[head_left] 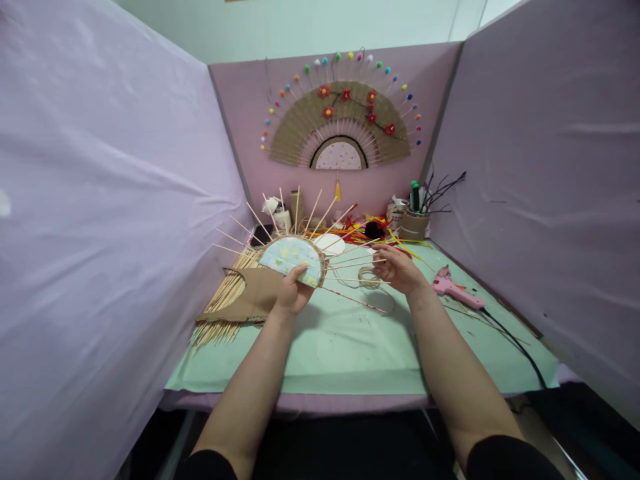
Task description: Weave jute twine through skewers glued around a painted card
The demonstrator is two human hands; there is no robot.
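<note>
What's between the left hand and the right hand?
In the head view, thin sticks from the patterned half-circle cross the gap; a coil of twine lies on the table behind.

Illumination is diffuse and moderate. Brightness peaks near 1 o'clock, at the top edge. The left panel (125,167) at 9 o'clock reads lighter than the right panel (540,167) at 3 o'clock. My left hand (296,291) and right forearm (445,340) cast soft-edged shadows on the green tabletop (350,360). Toward 6 o'clock, below the table edge, tones fall near black. Wide-angle distortion stretches both panels outward; detail softens there.
</note>
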